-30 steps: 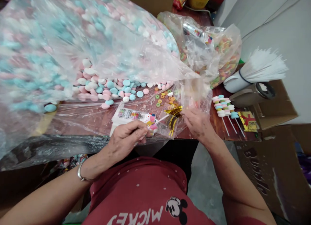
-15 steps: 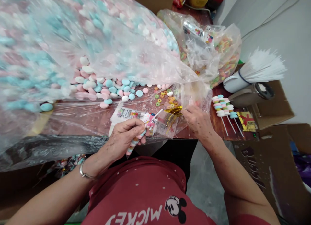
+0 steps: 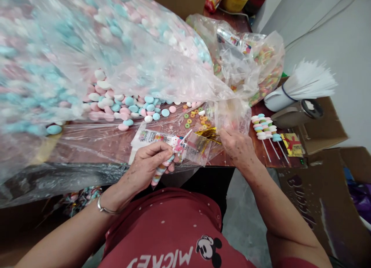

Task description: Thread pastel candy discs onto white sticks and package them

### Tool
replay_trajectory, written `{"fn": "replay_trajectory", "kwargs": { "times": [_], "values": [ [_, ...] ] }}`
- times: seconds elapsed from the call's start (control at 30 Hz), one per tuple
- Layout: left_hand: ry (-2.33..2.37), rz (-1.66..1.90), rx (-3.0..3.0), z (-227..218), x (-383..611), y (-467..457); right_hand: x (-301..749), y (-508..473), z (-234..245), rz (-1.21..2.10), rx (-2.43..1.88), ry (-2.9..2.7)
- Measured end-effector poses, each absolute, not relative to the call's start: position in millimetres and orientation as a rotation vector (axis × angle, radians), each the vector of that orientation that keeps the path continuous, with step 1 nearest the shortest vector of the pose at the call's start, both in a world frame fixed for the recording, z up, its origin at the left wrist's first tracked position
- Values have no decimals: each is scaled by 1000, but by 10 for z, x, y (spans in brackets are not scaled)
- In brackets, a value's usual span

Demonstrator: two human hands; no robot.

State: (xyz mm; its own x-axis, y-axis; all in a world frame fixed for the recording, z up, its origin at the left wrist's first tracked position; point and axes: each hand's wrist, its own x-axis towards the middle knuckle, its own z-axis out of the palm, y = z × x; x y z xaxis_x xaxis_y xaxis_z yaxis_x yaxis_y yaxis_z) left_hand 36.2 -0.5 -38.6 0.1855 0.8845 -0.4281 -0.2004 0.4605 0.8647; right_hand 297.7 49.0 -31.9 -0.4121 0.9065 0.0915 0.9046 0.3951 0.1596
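Note:
My left hand [image 3: 153, 158] is closed around a bagged candy skewer [image 3: 159, 172], whose pastel candies show through the wrapper below my fingers. Its white stick [image 3: 187, 135] pokes out at the upper right. My right hand [image 3: 237, 146] pinches at the right end of a bundle of gold twist ties [image 3: 207, 134]; the fingertips are partly hidden. Those ties lie partly in a small clear packet [image 3: 198, 153] at the table edge. Beside my left hand lie flat printed wrappers [image 3: 150, 136].
A large plastic bag [image 3: 174, 75] spills pastel candies [image 3: 126, 109] on the table. Small ring candies [image 3: 188, 121] lie near the ties. To the right are candy skewers [image 3: 263, 127], a yellow card [image 3: 292, 144], a jug of white sticks [image 3: 279, 98], a grey jug [image 3: 292, 112] and cardboard boxes [image 3: 307, 183].
The view has shifted slightly. My right hand stays at the gold twist ties with little movement, and my left hand keeps its hold on the candy skewer.

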Motion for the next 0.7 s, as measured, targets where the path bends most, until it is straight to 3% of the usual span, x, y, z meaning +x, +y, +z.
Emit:
{"fn": "replay_trajectory", "kwargs": {
  "times": [0.23, 0.37, 0.43, 0.6, 0.7],
  "values": [
    [1118, 886, 757, -359, 361, -2, 2938, 505, -366, 346, 1850, 2580],
    [1069, 917, 736, -369, 358, -6, 2923, 507, -343, 205, 2047, 2615],
    [1028, 924, 763, -374, 383, -15, 2871, 475, -309, -52, 2159, 2705],
    [919, 825, 876, -402, 543, -6, 2557, 272, -199, -1266, 2108, 2758],
    [892, 845, 861, -429, 626, 32, 2398, 168, -181, -1631, 1903, 2761]
  ]
}}
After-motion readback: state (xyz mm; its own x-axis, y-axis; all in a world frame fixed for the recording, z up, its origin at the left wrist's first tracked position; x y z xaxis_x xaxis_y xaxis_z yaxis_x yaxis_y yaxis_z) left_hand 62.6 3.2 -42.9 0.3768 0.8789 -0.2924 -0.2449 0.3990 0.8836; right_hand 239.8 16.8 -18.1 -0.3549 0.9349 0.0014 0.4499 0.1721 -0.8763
